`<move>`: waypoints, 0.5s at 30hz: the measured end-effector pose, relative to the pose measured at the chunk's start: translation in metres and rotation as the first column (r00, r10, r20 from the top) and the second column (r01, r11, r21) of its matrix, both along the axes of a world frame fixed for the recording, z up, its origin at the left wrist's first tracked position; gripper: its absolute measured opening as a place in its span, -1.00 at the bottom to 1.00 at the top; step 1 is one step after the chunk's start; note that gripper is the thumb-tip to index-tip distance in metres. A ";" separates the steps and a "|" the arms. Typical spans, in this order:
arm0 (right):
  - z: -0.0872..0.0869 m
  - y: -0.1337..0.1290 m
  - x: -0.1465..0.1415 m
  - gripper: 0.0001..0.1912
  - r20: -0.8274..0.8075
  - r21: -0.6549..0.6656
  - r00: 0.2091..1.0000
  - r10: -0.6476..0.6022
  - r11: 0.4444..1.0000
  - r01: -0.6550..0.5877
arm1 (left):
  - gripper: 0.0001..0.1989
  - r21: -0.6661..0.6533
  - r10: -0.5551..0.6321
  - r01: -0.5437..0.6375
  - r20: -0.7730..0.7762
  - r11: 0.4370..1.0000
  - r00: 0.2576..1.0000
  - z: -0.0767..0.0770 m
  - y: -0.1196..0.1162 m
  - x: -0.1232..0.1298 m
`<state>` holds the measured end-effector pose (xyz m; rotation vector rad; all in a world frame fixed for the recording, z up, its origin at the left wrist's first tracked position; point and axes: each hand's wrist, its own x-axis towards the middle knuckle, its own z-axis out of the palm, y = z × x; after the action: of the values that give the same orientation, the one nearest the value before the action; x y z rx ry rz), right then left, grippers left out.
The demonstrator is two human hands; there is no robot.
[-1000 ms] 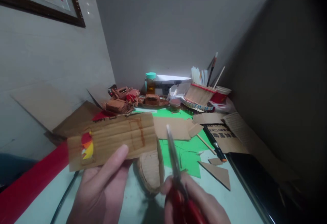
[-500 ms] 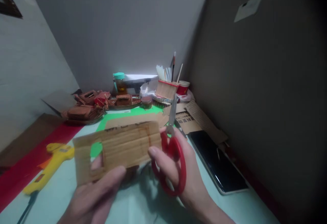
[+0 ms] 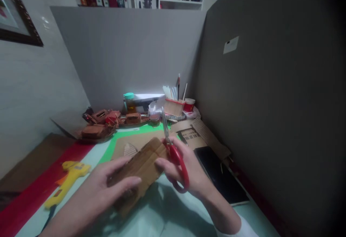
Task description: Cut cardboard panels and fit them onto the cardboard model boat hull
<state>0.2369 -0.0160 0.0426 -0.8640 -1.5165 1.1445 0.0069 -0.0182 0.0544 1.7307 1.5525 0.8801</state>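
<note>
The left hand [image 3: 104, 184] pinches a tilted cardboard piece [image 3: 147, 168] between thumb and fingers [image 3: 117, 165]. The right hand [image 3: 191, 170] holds red-handled scissors [image 3: 177, 157], its thumb apparently pressing the cardboard's blurred far end.

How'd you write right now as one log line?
left hand: holds cardboard | right hand: holds scissors, thumb on cardboard | table, left: glue gun

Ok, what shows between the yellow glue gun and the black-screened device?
In the head view, left to right: the left hand, the held cardboard piece, and the right hand with red-handled scissors.
</note>
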 end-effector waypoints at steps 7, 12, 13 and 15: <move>0.030 0.010 -0.003 -0.63 0.133 0.111 0.985 0.109 0.986 -0.124 | -0.61 0.017 -0.114 0.112 0.198 0.994 0.974 0.016 0.010 0.009; 0.021 0.008 -0.011 -0.64 0.052 0.059 0.998 0.033 0.998 -0.037 | -0.61 -0.115 -0.007 0.082 0.542 0.990 0.841 0.017 0.011 0.028; 0.016 0.008 -0.011 -0.64 0.036 0.036 0.999 0.024 0.999 -0.026 | -0.59 -0.141 0.043 0.062 0.638 0.988 0.769 0.017 0.011 0.029; 0.005 0.007 -0.009 -0.62 0.012 -0.031 1.000 -0.008 0.999 0.009 | -0.57 -0.161 0.111 0.019 0.755 0.987 0.646 0.015 0.014 0.030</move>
<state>0.2281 -0.0091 0.0472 -0.8986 -1.5066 1.1611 0.0369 -0.0042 0.0699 0.9701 1.0322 1.2670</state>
